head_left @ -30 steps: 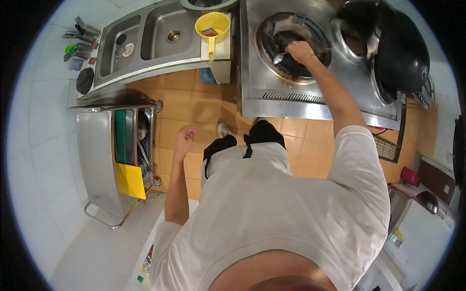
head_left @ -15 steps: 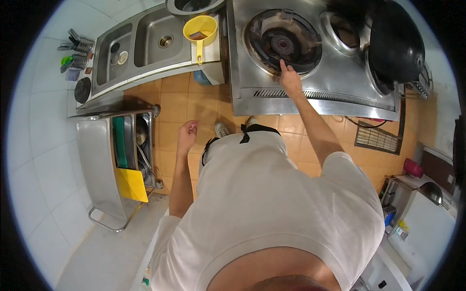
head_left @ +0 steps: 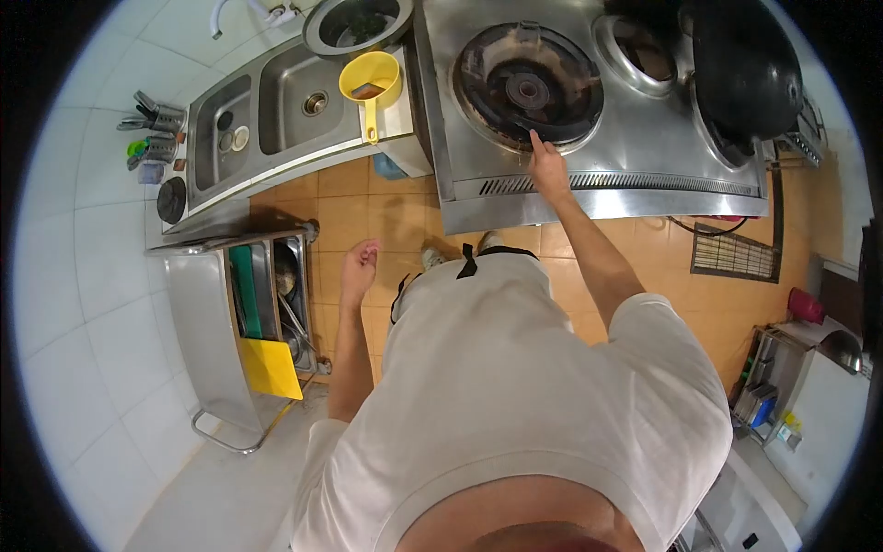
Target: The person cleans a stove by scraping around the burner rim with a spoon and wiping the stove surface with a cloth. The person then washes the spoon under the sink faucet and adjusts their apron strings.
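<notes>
My right hand [head_left: 549,170] reaches over the stove front, index finger stretched toward the near rim of a dark, stained wok burner ring [head_left: 578,116]. The fingertip is at or very near the rim; contact cannot be told. Nothing shows in this hand, and the other fingers are partly hidden. Over the tiled floor, left of my waist, my left hand [head_left: 360,267] hangs with loosely curled fingers and holds nothing visible. A large black wok [head_left: 747,74] stands tilted up at the stove's right side.
Left of the stove [head_left: 635,175], a yellow dipper [head_left: 372,107] sits on the counter beside a wide metal pot [head_left: 317,35] and a double sink [head_left: 285,145]. A metal trolley [head_left: 198,317] with a yellow board [head_left: 270,368] stands at left. Shelving [head_left: 768,382] lies at right.
The view has shifted slightly. My right index fingertip sits a little lower against the burner's near rim. My left hand stays curled over the floor.
</notes>
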### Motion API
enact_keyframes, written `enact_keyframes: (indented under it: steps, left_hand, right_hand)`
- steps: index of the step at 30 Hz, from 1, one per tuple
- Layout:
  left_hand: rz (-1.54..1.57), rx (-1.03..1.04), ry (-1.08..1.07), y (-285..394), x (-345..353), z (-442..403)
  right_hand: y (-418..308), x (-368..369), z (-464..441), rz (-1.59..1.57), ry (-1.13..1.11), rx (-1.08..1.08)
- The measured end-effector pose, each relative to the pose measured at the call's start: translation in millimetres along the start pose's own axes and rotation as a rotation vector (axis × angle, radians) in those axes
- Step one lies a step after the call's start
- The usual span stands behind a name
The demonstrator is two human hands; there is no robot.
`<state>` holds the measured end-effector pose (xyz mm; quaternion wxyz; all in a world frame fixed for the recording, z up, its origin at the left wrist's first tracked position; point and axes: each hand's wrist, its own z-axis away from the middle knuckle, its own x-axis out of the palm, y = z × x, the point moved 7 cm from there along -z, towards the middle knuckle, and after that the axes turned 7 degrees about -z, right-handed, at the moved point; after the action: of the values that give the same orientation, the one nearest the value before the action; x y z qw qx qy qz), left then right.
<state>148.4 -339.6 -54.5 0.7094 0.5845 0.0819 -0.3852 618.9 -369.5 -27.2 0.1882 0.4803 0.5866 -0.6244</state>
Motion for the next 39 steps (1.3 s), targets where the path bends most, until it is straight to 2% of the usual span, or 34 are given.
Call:
enact_keyframes:
  steps: [3,9,12,18,21,24,27,30,33,36,39]
  left_hand:
    - [-0.008,-0.007,0.016,-1.8,2.8,4.5]
    - [0.011,0.02,0.019,-1.3,8.6,7.7]
    - [-0.004,0.013,-0.002,4.2,8.7,8.0]
    - [-0.006,0.042,-0.001,12.8,9.9,7.5]
    - [0.037,0.02,0.009,8.3,12.9,8.7]
    - [-0.009,0.043,-0.015,10.5,16.7,7.9]
    - [0.019,0.019,-0.017,10.6,19.1,5.4]
    - [0.019,0.035,0.007,14.0,19.3,5.8]
    - [0.012,0.042,-0.023,15.6,22.5,4.9]
    - [-0.008,0.0,-0.059,13.5,25.6,7.0]
    - [0.012,-0.006,-0.061,14.2,27.5,10.5]
  right_hand:
    - [3.7,-4.3,6.6,-0.034,0.081,-0.062]
    - [19.7,13.1,13.2,0.032,-0.06,-0.028]
    - [15.4,-2.8,11.6,-0.063,0.103,-0.068]
    - [22.6,12.0,9.2,-0.001,-0.063,-0.013]
    - [23.6,3.8,9.3,-0.07,0.038,0.032]
    - [33.2,22.2,11.2,0.063,-0.174,0.062]
    - [40.8,30.8,14.8,-0.001,-0.223,0.052]
    - [47.0,19.9,18.8,-0.013,-0.119,0.109]
    - [40.5,16.5,22.8,0.081,-0.086,0.055]
    - [36.2,18.6,29.2,0.088,-0.198,0.14]
    - [24.8,9.1,32.7,0.064,-0.109,0.107]
